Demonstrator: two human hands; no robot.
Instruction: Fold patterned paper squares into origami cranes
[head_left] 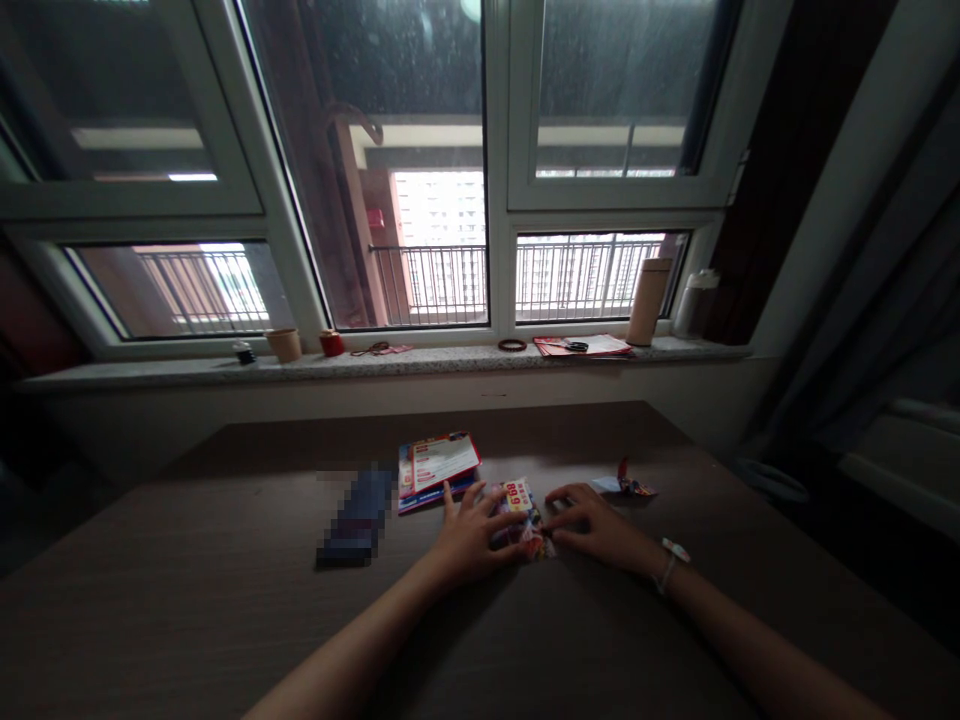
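A small colourful printed paper sheet (518,494) with large "89.9" figures lies on the brown table. My left hand (474,532) rests on its left part, fingers spread and pressing it flat. At the sheet's right edge is my right hand (600,528), wearing a bracelet at the wrist. Its thumb and a bent finger come together on the edge, while the index finger stays apart above. Just beyond my left fingertips lies a stack of printed leaflets (439,464), white and red on top, blue below. Part of the sheet is hidden under my left fingers.
Left of the leaflets lies a dark pixelated object (358,518). A crumpled colourful paper scrap (628,482) is at the right. The windowsill (450,358) beyond the table (225,560) bears a paper cup (284,345), a red spool (331,344), papers with scissors (576,346) and a tan bottle (648,303).
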